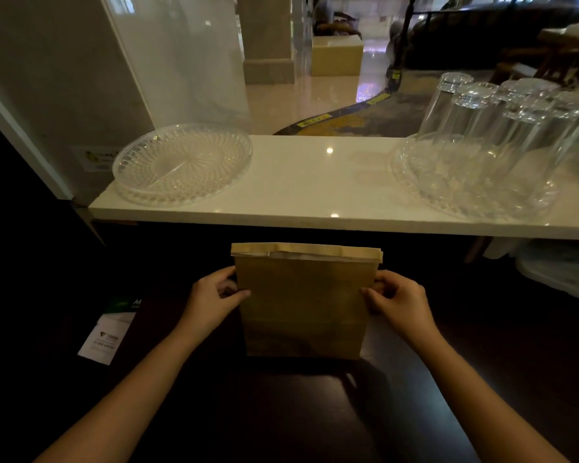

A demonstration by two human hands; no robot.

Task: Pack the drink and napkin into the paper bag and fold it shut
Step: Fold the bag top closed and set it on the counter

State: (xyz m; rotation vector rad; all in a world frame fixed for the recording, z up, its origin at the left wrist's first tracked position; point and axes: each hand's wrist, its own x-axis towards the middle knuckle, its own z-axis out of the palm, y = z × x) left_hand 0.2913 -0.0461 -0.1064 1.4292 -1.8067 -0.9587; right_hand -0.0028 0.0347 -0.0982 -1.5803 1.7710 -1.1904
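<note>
A brown paper bag (303, 302) stands upright on the dark counter, its top edge folded over into a flat band. My left hand (214, 297) pinches the bag's left side, thumb on the front face. On the opposite side my right hand (398, 297) grips the right edge the same way. Neither the drink nor the napkin shows; the bag hides whatever is inside.
A white ledge (315, 182) runs behind the bag, carrying a clear plastic plate (181, 163) at left and a clear tray with several upturned glasses (482, 142) at right. A white-and-green leaflet (109, 329) lies on the dark counter to the left.
</note>
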